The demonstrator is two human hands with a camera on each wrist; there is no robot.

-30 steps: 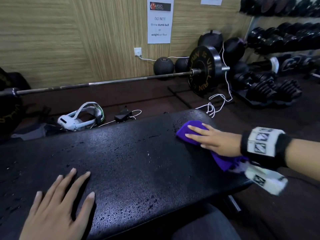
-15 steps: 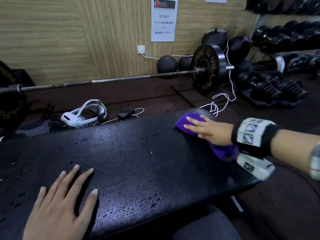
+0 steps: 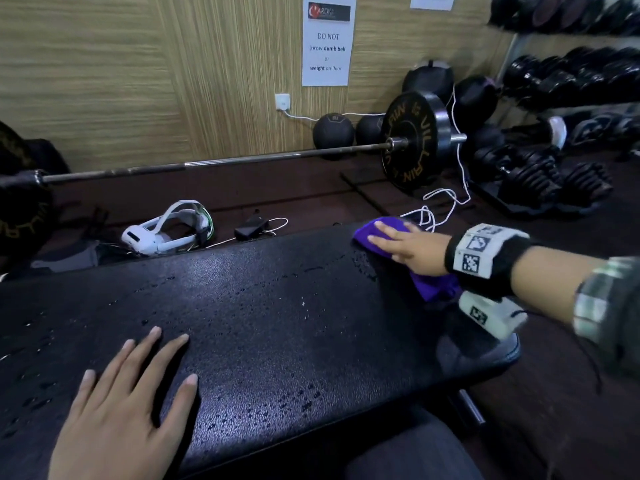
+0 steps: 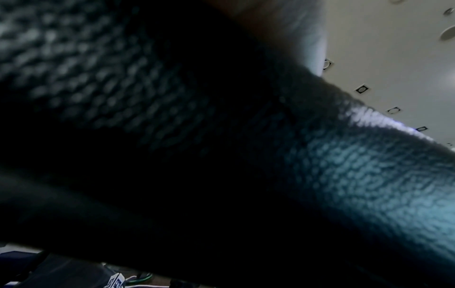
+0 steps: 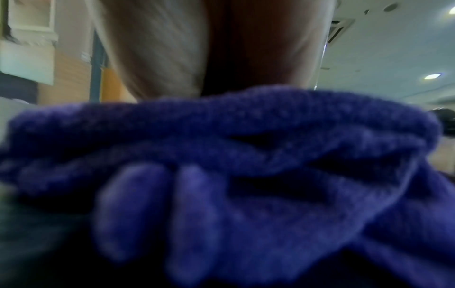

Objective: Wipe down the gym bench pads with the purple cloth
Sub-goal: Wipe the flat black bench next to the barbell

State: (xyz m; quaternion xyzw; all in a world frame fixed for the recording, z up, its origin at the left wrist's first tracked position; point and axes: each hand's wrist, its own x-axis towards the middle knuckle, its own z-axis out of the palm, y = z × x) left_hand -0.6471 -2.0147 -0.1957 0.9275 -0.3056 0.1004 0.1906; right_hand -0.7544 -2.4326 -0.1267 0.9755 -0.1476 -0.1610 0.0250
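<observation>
A: Where is your cloth?

B: It lies under your right hand, fingers flat on it, at the far right corner of the pad.

A: Which way does the pad run?

B: Left to right. The wet drops lie left of the cloth. Your left hand rests flat, fingers spread, near you.

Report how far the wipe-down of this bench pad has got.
Early on. Done: little that shows; the textured black bench pad carries droplets across most of its top. In hand: the right hand presses the crumpled purple cloth flat at the pad's far right corner; the left hand rests flat near the front. Left: the beaded middle and left stretch.
</observation>
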